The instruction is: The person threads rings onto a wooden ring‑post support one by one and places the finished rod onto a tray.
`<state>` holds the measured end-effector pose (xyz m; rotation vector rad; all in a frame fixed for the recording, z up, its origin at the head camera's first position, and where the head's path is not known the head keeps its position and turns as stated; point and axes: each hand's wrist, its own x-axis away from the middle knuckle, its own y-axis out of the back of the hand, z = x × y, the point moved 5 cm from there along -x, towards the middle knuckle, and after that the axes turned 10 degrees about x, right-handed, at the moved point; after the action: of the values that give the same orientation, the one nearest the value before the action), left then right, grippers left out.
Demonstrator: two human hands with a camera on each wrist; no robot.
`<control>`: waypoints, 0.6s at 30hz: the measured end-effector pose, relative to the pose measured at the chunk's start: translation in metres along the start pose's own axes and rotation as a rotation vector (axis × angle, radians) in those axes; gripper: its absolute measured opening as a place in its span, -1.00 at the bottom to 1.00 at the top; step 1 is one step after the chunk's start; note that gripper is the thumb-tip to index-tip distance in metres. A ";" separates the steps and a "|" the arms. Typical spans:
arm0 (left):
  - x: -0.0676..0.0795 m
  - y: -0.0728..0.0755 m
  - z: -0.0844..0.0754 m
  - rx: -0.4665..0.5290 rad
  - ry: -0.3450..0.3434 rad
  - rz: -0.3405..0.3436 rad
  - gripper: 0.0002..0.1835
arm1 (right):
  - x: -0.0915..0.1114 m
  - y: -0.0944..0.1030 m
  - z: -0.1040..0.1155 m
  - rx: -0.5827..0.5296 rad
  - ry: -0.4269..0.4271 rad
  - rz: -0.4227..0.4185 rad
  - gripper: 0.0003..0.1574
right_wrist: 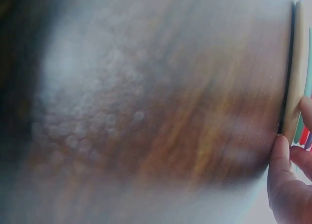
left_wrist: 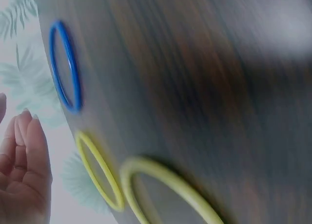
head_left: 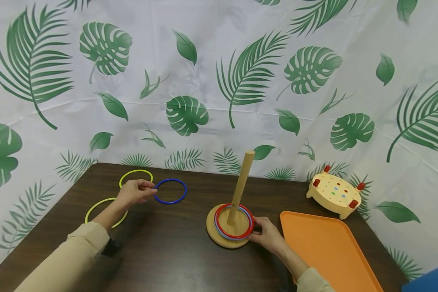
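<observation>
My left hand [head_left: 135, 192] hovers over the table beside a blue ring [head_left: 185, 190], its fingers loosely extended and apart from the ring in the left wrist view. Two yellow rings lie near that hand, a far one [head_left: 136, 170] and a nearer one [head_left: 87, 214] partly behind the forearm. My right hand [head_left: 268, 235] grips the edge of a wooden ring stand, thumb low on its round base [right_wrist: 295, 63] and fingers over the rim. From the base [head_left: 211, 229] rises a leaning post [head_left: 242, 178]. Around it lie a red ring [head_left: 237, 237] and a bluish one beneath.
An orange tray [head_left: 325, 247] lies to the right of the stand. Behind it an upturned cream pegboard stool [head_left: 333, 192] with red-tipped legs sits by the table's edge. A leaf-print cloth [head_left: 204, 81] hangs behind; something blue [head_left: 430, 280] shows at lower right.
</observation>
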<state>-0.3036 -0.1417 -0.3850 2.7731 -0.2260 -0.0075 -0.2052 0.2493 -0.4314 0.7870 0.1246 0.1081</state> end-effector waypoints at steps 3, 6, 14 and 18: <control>0.003 0.022 0.008 -0.067 -0.010 -0.035 -0.51 | 0.000 0.000 0.000 0.009 -0.004 -0.003 -0.27; 0.006 0.041 0.016 -0.145 -0.020 -0.079 -0.52 | 0.000 0.001 0.001 0.034 -0.010 -0.009 -0.27; 0.014 0.075 0.031 -0.218 -0.022 -0.165 -0.51 | 0.000 0.001 0.001 0.034 -0.018 -0.015 -0.28; 0.018 0.087 0.039 -0.271 0.000 -0.199 -0.49 | 0.001 0.000 0.000 0.030 -0.018 -0.018 -0.27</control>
<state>-0.3008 -0.2387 -0.3909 2.5128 0.0495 -0.0821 -0.2046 0.2492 -0.4309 0.8167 0.1162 0.0817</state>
